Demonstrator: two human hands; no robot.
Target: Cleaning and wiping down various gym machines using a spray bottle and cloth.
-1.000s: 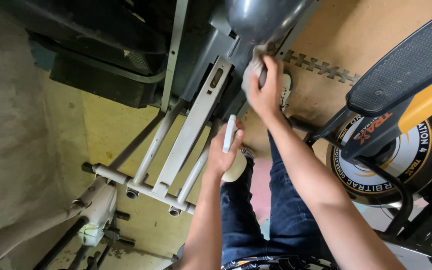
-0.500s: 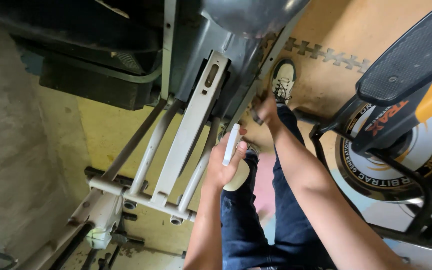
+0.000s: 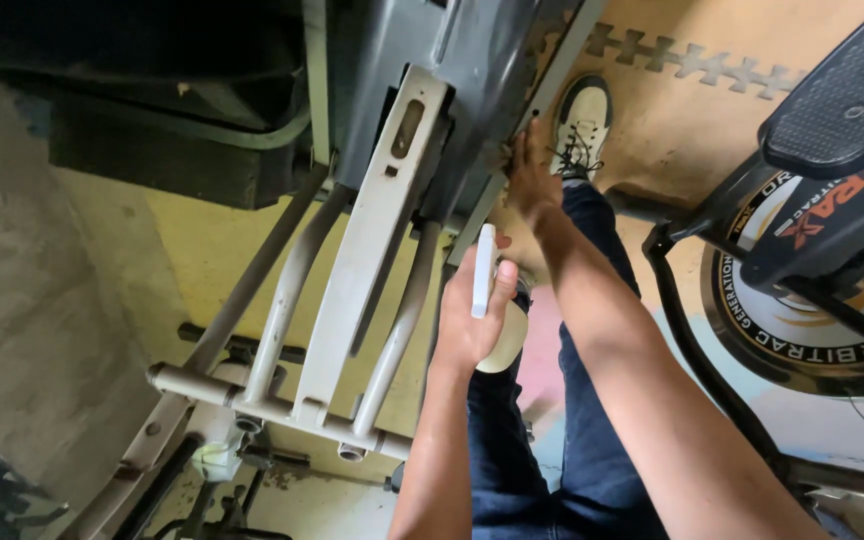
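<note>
Left hand [image 3: 472, 320] clenches a white bar [image 3: 483, 270], upright at centre. Right hand [image 3: 530, 180], at one o'clock from it, fingers pressed on the grey frame [image 3: 472, 90] edge; grip unclear. Best hold the bar steady, close alongside.

Home gym or fitness-equipment workshop: grey exercise-machine frame [image 3: 372, 260], elliptical trainer [image 3: 832, 200], interlocking foam floor mat [image 3: 692, 110].
</note>
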